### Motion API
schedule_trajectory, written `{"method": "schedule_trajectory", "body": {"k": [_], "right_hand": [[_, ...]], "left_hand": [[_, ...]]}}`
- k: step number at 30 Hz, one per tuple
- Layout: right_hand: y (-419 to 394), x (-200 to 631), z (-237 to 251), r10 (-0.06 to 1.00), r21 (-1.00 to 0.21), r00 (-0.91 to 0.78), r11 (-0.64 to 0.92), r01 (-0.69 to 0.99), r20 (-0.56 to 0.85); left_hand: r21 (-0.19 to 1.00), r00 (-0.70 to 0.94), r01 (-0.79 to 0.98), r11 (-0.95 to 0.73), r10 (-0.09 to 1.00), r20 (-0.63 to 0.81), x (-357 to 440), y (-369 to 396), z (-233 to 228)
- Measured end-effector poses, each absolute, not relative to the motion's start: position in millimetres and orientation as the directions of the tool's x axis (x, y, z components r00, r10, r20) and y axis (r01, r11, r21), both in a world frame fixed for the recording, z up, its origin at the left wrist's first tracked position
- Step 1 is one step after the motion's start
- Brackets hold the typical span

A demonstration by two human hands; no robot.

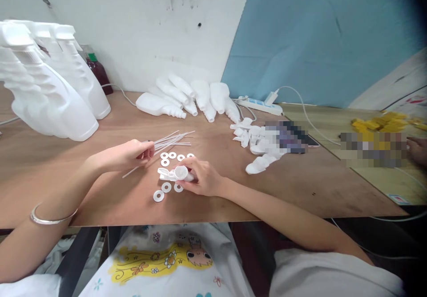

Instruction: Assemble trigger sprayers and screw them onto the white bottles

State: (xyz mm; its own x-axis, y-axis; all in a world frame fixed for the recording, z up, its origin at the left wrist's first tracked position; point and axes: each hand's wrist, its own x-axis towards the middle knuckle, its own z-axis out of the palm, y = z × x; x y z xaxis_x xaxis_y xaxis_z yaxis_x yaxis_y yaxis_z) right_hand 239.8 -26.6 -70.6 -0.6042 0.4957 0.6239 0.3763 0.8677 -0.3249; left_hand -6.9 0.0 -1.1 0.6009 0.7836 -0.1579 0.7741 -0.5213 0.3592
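Observation:
My right hand is closed around a white trigger spray head, held low over the table with its round collar facing up. Over the near end of a bundle of thin white dip tubes, my left hand has its fingers curled together; one tube sticks out below it toward the front left. Whether a tube is pinched in those fingers is partly hidden. Several flat white ring washers lie around the spray head, some behind it and some in front.
Finished-looking white spray bottles stand at the left. Bottles without heads lie along the wall. More white spray heads are piled right of centre, beside a phone. A power strip sits behind. Another person's hand shows far right.

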Motion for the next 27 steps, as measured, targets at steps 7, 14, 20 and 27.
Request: {"method": "schedule_trajectory", "body": {"k": [7, 14, 20, 27], "right_hand": [[-28.0, 239.6, -69.9, 0.511, -0.352, -0.598, 0.859, 0.371, 0.618], [-26.6, 239.6, -70.4, 0.522, -0.373, -0.6, 0.853, 0.365, 0.606], [-27.0, 239.2, -69.0, 0.52, -0.377, -0.602, 0.854, 0.358, 0.607], [-27.7, 240.6, -67.3, 0.536, -0.374, -0.603, 0.844, 0.385, 0.59]], "left_hand": [[0.665, 0.668, 0.491, -0.563, 0.733, 0.128, -4.2, 0.7, 0.3], [0.883, 0.547, -0.031, -0.469, 0.731, 0.408, 14.7, -12.1, -0.6], [0.957, 0.417, -0.103, -0.271, 0.862, 0.289, 31.4, -25.5, -6.2], [0.938, 0.324, -0.2, -0.283, 0.885, 0.336, 39.9, -31.2, -14.1]]}}
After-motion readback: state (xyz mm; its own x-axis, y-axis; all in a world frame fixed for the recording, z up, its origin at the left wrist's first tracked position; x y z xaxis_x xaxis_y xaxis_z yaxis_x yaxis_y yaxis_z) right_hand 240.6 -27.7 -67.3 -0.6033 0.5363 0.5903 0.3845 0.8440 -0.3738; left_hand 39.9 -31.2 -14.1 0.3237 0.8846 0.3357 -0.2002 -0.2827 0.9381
